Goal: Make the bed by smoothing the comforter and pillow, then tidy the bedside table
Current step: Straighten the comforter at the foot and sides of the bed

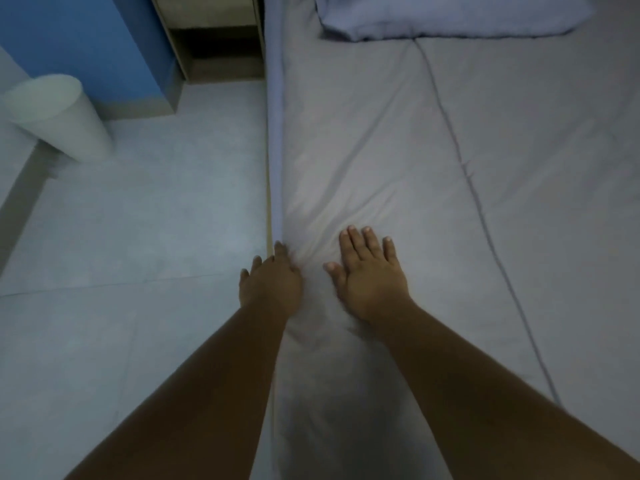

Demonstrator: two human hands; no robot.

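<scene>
Head camera looks down along the left side of the bed, with your two forearms reaching in from 6 o'clock. Your right hand (369, 271) lies flat, palm down, on the grey comforter (381, 150), just below the middle of the frame. Its fingers are straight and slightly spread, pointing toward 12 o'clock, and it holds nothing. Small creases fan out in the fabric around and between your hands.

Your left hand (270, 282) sits just beside the right one toward 9 o'clock, right at the comforter's side edge. Its knuckles are up and its fingertips touch the rolled edge where it drops off the bed. The thumb is hidden against the fabric, so you cannot tell whether that hand pinches the edge or only rests on it.

The comforter covers the bed from 6 o'clock up to 12 o'clock. It is mostly smooth, with one long raised ridge (464, 161) running from near the pillow down toward 5 o'clock. The pillow (450, 19), pale bluish-grey, lies at 1 o'clock with its near edge resting on the grey fabric.

The bedside table (207, 29) stands at 11 o'clock, against the bed's side; only its lower open shelf shows, dark inside. A white bin (55, 116) stands on the pale floor (138, 237) at 10 o'clock beside a blue wall (69, 36), well apart from the bed.
</scene>
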